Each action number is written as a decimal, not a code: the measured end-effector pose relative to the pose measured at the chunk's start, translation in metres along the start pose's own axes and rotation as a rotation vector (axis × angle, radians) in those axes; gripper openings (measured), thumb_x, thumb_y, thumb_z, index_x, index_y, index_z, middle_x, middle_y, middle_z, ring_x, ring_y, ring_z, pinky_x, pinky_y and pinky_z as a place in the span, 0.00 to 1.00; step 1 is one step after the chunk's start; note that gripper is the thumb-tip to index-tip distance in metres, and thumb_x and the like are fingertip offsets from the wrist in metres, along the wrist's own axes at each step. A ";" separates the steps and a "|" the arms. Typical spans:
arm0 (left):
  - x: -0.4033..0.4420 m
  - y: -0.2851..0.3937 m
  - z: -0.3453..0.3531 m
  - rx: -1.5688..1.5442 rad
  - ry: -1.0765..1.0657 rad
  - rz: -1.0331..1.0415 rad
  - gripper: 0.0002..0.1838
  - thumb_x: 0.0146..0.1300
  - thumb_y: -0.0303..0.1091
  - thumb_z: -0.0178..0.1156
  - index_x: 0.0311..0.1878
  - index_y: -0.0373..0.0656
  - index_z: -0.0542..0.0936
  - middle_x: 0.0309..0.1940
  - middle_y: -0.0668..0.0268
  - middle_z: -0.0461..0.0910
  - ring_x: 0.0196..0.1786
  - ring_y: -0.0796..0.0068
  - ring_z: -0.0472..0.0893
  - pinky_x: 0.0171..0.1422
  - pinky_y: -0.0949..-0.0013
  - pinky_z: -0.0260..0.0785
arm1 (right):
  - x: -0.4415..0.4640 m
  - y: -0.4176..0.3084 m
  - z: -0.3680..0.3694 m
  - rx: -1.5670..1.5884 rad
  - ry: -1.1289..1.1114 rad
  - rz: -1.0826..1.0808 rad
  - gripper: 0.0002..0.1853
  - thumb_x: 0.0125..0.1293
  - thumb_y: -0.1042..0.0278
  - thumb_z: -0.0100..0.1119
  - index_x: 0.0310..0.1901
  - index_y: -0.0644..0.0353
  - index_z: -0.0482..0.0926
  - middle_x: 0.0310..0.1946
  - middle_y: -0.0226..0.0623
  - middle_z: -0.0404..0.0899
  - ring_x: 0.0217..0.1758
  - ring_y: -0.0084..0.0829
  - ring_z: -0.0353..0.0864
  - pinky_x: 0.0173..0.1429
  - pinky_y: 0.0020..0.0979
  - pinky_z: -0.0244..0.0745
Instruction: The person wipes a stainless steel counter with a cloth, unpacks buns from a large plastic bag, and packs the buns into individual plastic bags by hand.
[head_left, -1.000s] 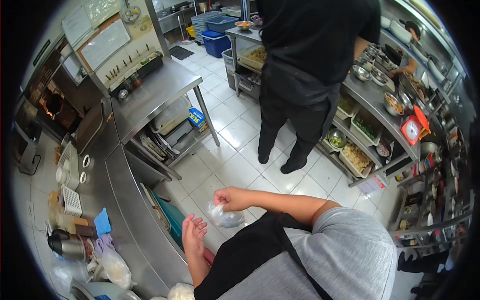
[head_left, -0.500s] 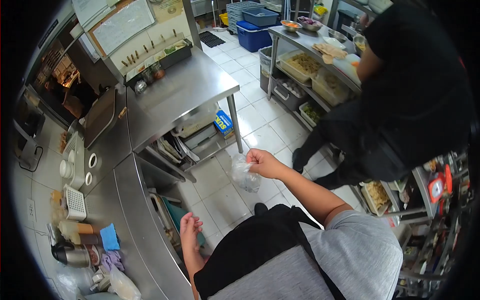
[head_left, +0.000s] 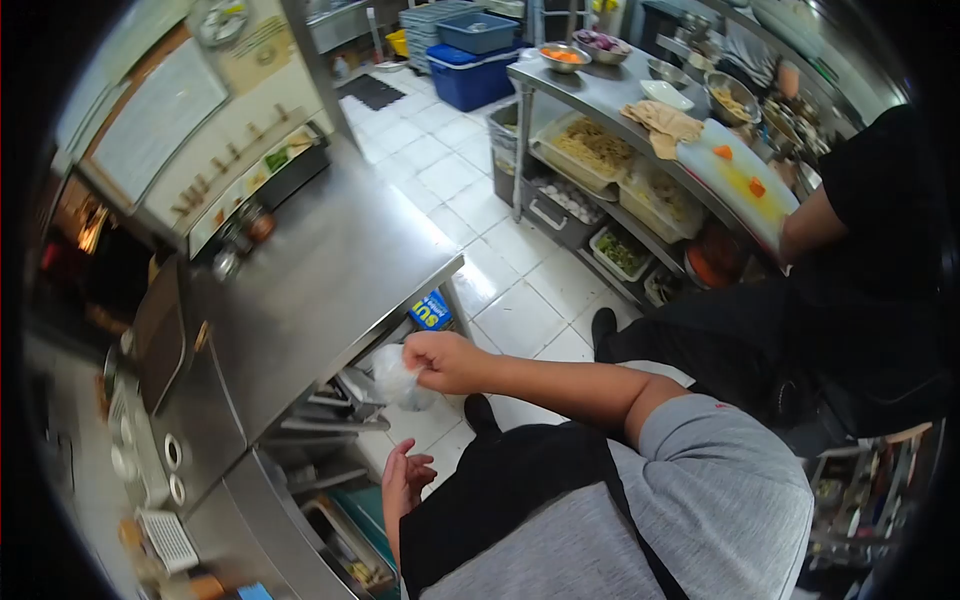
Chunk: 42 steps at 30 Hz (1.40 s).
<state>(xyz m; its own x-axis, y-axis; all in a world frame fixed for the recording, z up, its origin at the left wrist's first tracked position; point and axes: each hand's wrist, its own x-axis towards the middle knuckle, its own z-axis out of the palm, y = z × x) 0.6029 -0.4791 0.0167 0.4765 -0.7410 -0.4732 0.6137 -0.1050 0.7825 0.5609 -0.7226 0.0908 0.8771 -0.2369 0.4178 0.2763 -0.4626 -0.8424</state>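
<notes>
My right hand (head_left: 438, 362) is closed around the gathered top of a clear plastic bag (head_left: 399, 380). The bag hangs in front of my body, close to the front edge of the steel table (head_left: 340, 260). What the bag contains is blurred. Lower down, my left hand (head_left: 406, 474) is held in the air with its fingers apart and nothing in it. Below and beside that hand is an opening under the steel counter with a teal-edged container (head_left: 345, 540).
A co-worker in black stands at my right, one hand by a white cutting board (head_left: 735, 180) with orange pieces. Food tubs (head_left: 585, 150) fill the shelf beneath. A blue cooler (head_left: 475, 78) stands on the tiled floor. Trays and a white basket (head_left: 168, 540) line the left counter.
My right hand has moved left with the bag, toward the steel table. My body and view have shifted, the left hand stays open, and the co-worker's cutting board has come into fuller view.
</notes>
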 end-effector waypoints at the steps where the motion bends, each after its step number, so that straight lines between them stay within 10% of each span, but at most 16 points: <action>1: 0.020 0.014 0.007 0.015 -0.024 -0.028 0.26 0.60 0.49 0.43 0.55 0.41 0.58 0.35 0.58 0.73 0.27 0.73 0.75 0.31 0.74 0.67 | 0.008 0.006 -0.003 0.023 -0.032 0.045 0.07 0.42 0.77 0.50 0.26 0.58 0.66 0.19 0.34 0.64 0.22 0.31 0.66 0.26 0.27 0.62; 7: 0.154 0.098 0.059 -0.153 -0.622 -0.160 0.34 0.56 0.58 0.44 0.57 0.41 0.56 0.47 0.56 0.68 0.37 0.64 0.75 0.37 0.67 0.68 | 0.050 0.037 -0.044 -0.060 -0.094 0.066 0.08 0.42 0.76 0.52 0.26 0.58 0.65 0.19 0.35 0.65 0.23 0.33 0.67 0.27 0.29 0.63; 16: 0.292 0.151 0.164 -0.098 -0.509 -0.063 0.30 0.48 0.33 0.58 0.55 0.43 0.58 0.45 0.65 0.65 0.48 0.71 0.67 0.53 0.68 0.59 | 0.078 0.098 -0.156 0.242 -0.075 0.428 0.04 0.46 0.78 0.51 0.24 0.60 0.67 0.19 0.26 0.68 0.25 0.17 0.66 0.30 0.22 0.64; 25: 0.407 0.159 0.274 0.215 -0.368 0.183 0.26 0.47 0.32 0.58 0.50 0.43 0.61 0.39 0.65 0.68 0.41 0.76 0.68 0.47 0.73 0.62 | 0.090 0.213 -0.293 0.725 -0.108 0.656 0.07 0.47 0.77 0.57 0.31 0.59 0.71 0.25 0.22 0.69 0.28 0.15 0.66 0.35 0.18 0.64; 35: 0.531 0.177 0.310 -0.092 -0.111 0.245 0.23 0.61 0.41 0.46 0.56 0.40 0.58 0.50 0.59 0.65 0.50 0.64 0.67 0.51 0.61 0.63 | 0.065 0.290 -0.437 0.472 0.360 1.155 0.10 0.51 0.61 0.53 0.34 0.53 0.70 0.25 0.23 0.69 0.26 0.18 0.68 0.27 0.21 0.63; 42: 0.621 0.195 0.295 -0.185 -0.035 0.192 0.20 0.61 0.40 0.45 0.55 0.44 0.60 0.48 0.62 0.66 0.46 0.69 0.70 0.43 0.66 0.67 | 0.020 0.370 -0.459 0.040 0.085 1.204 0.15 0.50 0.61 0.57 0.36 0.61 0.71 0.24 0.30 0.72 0.23 0.20 0.71 0.27 0.24 0.67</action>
<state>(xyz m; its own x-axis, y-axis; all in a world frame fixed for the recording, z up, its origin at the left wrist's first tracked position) 0.8329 -1.1553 -0.0054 0.5750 -0.7586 -0.3063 0.6207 0.1606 0.7674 0.5003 -1.2904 -0.0565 0.5524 -0.5540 -0.6228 -0.6874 0.1198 -0.7163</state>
